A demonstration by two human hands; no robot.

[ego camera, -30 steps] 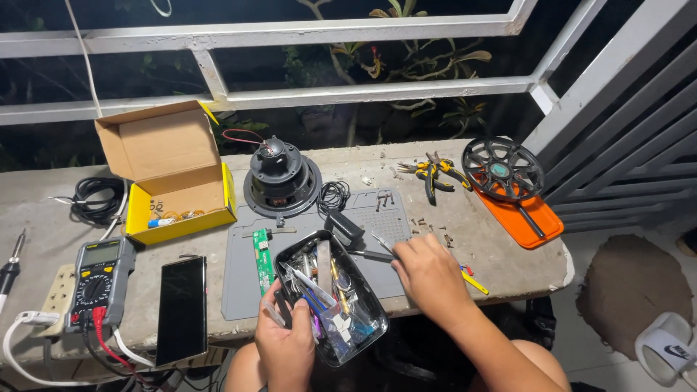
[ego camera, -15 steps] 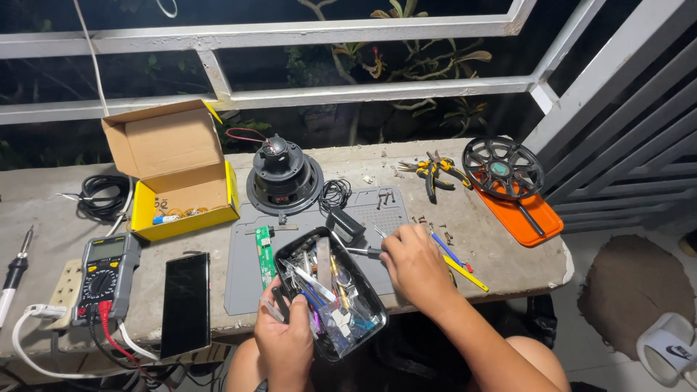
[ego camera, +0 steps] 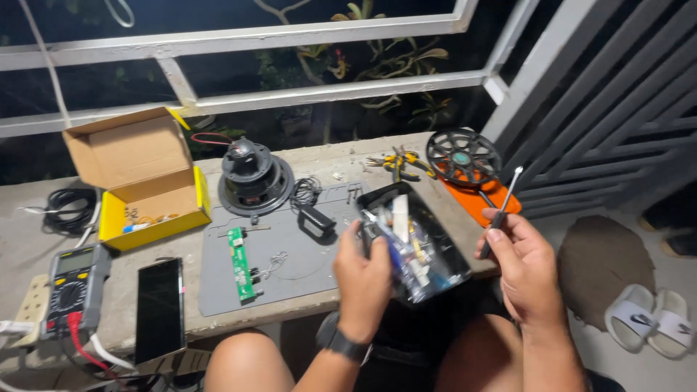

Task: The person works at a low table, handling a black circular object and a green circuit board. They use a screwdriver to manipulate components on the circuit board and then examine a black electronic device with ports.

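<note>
At the far left of the bench I log a multimeter (ego camera: 72, 290) with its red lead plugged in. A dark phone (ego camera: 160, 308) lies face up just beside it, and a coiled black cable (ego camera: 69, 207) sits behind. An open yellow cardboard box (ego camera: 145, 181) stands next, holding small loose parts.

A grey work mat (ego camera: 290, 290) covers the bench centre. It carries a green circuit board (ego camera: 240, 263) and a small black adapter (ego camera: 316, 220). A black speaker driver (ego camera: 254, 181) sits at the mat's far edge.

Step in hand, as I judge it: picking a tool out of the parts tray.

- The left hand (ego camera: 363, 279) grips the black tray (ego camera: 417, 239) by its near-left edge, fingers curled over the rim. The tray is tilted at the bench's front edge, partly over the lap, and is full of mixed small tools and parts.
- The right hand (ego camera: 526, 265) is held clear of the tray to its right. Thumb and fingers pinch a slim tool (ego camera: 501, 207) low on its shaft, tip upward.

Any move to the mat calls for a level tray first, since tilt could spill the contents. The adapter and its wire lie near the tray, in the way of a set-down.

Further right lie pliers (ego camera: 398, 163), a black spoked grille (ego camera: 463, 156) on an orange pad (ego camera: 501, 199), and white sandals (ego camera: 653, 323) on the floor.
</note>
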